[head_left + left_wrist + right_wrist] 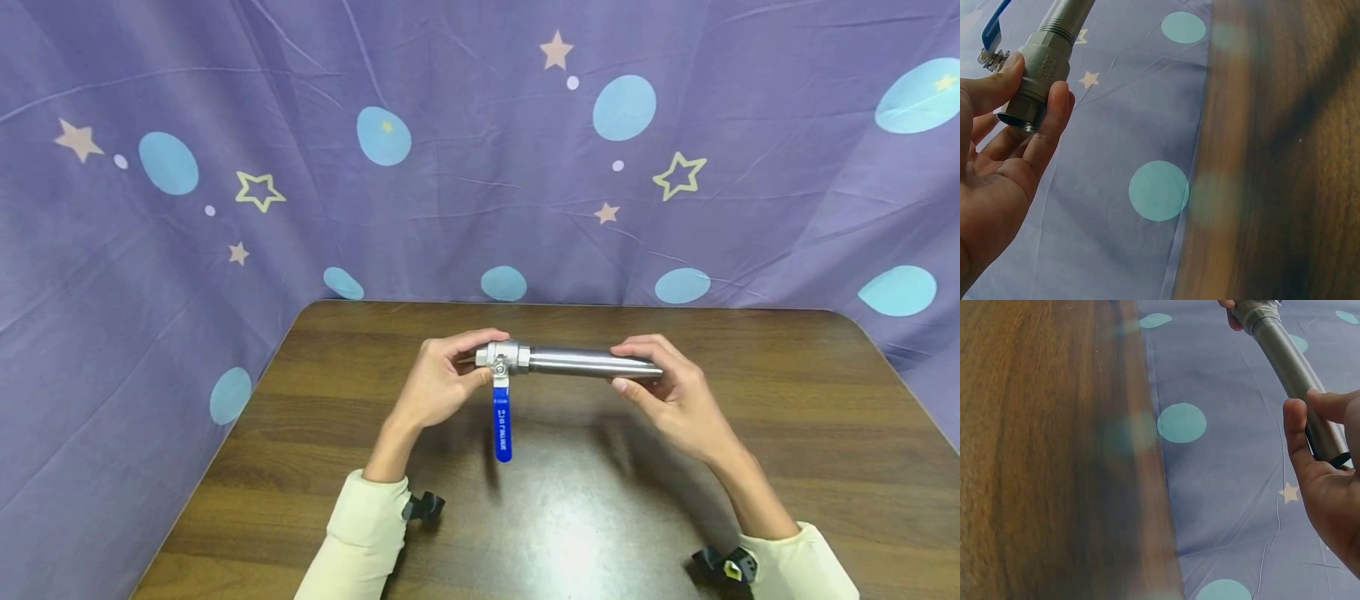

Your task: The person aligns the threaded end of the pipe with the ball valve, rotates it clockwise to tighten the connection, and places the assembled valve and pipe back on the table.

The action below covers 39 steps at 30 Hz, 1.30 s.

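Centrally in the head view, a steel ball valve and a smooth metal pipe sit joined end to end, held nearly level above the wood-grained surface. The left hand pinches the valve body between thumb and fingers, just left of centre; the fingers of the right hand grasp the pipe near its far end, right of centre. From the valve a blue lever handle points toward the bottom of the frame. Upper left in the left wrist view, screw threads show beside the valve. A purple patterned curtain fills the upper frame.
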Each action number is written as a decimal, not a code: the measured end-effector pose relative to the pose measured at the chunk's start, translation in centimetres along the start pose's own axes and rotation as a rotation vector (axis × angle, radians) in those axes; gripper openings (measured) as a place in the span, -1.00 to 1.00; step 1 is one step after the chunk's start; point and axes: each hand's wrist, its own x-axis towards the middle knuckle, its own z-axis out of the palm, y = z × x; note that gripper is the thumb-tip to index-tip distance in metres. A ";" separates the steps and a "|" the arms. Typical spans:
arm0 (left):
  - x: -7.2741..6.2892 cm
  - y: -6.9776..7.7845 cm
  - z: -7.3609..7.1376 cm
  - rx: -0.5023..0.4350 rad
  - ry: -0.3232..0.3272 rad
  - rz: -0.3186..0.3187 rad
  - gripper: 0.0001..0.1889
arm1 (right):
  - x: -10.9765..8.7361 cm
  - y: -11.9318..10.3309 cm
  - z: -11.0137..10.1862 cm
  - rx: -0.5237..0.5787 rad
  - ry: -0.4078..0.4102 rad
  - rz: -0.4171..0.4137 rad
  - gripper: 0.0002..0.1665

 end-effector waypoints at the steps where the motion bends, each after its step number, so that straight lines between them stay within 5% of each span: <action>1: 0.0 0.0 0.0 -0.002 -0.001 0.000 -0.45 | 0.0 0.0 0.0 -0.007 0.001 -0.002 -0.45; 39: -0.1 0.2 0.0 -0.013 0.007 0.022 -0.45 | 0.1 0.0 -0.5 0.023 -0.047 0.092 -0.55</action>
